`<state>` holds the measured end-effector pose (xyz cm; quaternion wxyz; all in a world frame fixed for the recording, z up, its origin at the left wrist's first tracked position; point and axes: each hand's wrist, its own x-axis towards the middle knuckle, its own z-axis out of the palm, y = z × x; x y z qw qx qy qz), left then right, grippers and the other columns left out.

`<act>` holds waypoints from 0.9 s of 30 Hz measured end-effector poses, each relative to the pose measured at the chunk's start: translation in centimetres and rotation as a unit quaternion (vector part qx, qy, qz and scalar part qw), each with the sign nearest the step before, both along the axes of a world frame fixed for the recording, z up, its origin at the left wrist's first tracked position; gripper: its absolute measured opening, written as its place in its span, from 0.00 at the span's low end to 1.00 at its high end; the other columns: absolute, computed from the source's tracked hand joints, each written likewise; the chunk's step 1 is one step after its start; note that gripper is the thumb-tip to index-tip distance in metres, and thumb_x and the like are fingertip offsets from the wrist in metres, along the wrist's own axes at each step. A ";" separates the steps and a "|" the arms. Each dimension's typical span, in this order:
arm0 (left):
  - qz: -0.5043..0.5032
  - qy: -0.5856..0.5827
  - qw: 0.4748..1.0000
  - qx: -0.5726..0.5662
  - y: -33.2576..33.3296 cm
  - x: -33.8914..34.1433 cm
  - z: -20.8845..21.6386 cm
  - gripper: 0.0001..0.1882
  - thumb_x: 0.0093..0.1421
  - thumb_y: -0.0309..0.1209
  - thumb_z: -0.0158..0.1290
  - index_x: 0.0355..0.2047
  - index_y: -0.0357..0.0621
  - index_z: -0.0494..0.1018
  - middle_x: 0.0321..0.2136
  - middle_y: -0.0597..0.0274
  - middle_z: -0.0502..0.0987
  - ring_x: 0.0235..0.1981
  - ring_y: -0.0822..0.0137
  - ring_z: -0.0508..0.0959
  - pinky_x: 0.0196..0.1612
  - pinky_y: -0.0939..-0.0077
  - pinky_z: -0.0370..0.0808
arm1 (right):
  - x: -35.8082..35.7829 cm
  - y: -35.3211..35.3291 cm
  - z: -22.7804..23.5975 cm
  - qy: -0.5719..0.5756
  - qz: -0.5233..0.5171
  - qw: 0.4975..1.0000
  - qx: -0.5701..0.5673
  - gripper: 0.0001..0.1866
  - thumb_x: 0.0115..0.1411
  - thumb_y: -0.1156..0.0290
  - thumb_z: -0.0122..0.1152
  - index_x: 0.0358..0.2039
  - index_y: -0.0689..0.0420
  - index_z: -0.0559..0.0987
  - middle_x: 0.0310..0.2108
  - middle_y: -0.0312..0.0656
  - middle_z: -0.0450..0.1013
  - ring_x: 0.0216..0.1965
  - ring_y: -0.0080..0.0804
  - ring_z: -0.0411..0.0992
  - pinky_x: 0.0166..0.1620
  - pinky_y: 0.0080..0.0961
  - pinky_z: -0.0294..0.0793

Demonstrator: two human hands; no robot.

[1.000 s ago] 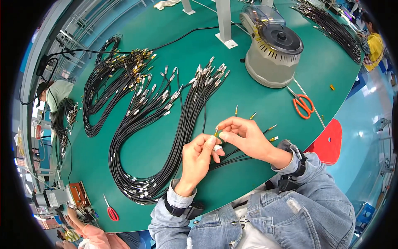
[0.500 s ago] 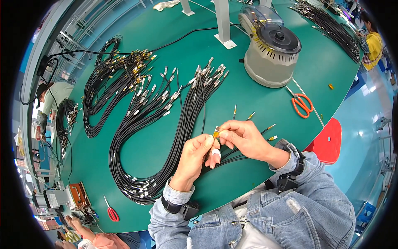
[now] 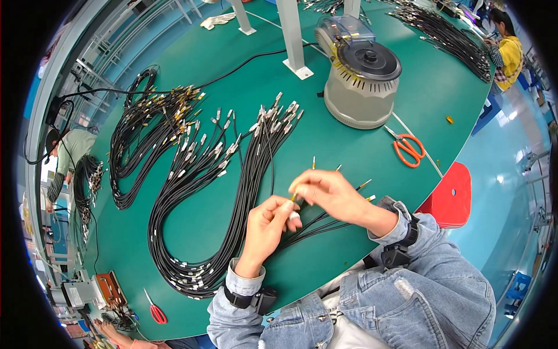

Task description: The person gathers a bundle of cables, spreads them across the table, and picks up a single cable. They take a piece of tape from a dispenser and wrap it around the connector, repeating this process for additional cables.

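Observation:
Thumb and forefinger of my left hand (image 3: 268,227) pinch a black cable near its end, where a strip of yellow tape (image 3: 293,198) shows. A white wrap covers one of the left fingertips. My right hand (image 3: 328,195) is closed over the top of the same cable end, its fingertips at the tape and hiding the plug. Beneath and to the right of the hands, several loose black cables (image 3: 317,228) lie on the green table, some with yellow-taped ends. Left of my hands rests a large U-shaped bundle of black cables (image 3: 241,200) with silver and white plugs.
A round grey tape dispenser (image 3: 361,96) with a black top stands beyond my hands, beside a metal post (image 3: 293,41). Orange-handled scissors (image 3: 408,150) lie to the right, red-handled scissors (image 3: 156,313) at lower left. A red stool (image 3: 450,200) stands past the table edge. Other people work around the table.
The view has shifted, so the table's things sit further left and slightly lower. My right fingers have moved over the cable end, covering the silver plug that showed before.

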<state>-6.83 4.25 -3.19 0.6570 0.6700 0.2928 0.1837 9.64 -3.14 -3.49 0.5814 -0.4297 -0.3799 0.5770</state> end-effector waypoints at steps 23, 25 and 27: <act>0.072 0.324 0.764 0.553 5.1 5.0 -2.1 0.16 0.47 0.28 0.58 0.36 0.40 0.69 0.27 0.56 0.72 0.27 0.55 0.75 0.28 0.63 0.72 | 10.3 4.4 3.5 0.106 -0.380 0.918 0.034 0.11 0.57 0.66 0.57 0.32 0.62 0.74 0.10 0.25 0.51 0.11 0.14 0.46 0.20 0.15 0.48; 0.085 0.287 0.765 0.570 5.3 5.0 -2.5 0.12 0.47 0.25 0.56 0.33 0.38 0.68 0.24 0.56 0.71 0.24 0.55 0.74 0.27 0.66 0.73 | 10.3 4.5 3.5 0.143 -0.372 0.916 0.043 0.10 0.57 0.66 0.57 0.31 0.61 0.73 0.09 0.25 0.51 0.11 0.14 0.46 0.20 0.15 0.48; 0.092 0.270 0.765 0.577 5.4 5.0 -2.4 0.11 0.47 0.24 0.54 0.32 0.36 0.68 0.23 0.55 0.70 0.22 0.55 0.74 0.26 0.67 0.73 | 10.0 4.6 3.6 0.215 -0.355 0.908 0.058 0.09 0.57 0.67 0.57 0.30 0.60 0.73 0.09 0.25 0.50 0.11 0.14 0.45 0.20 0.14 0.48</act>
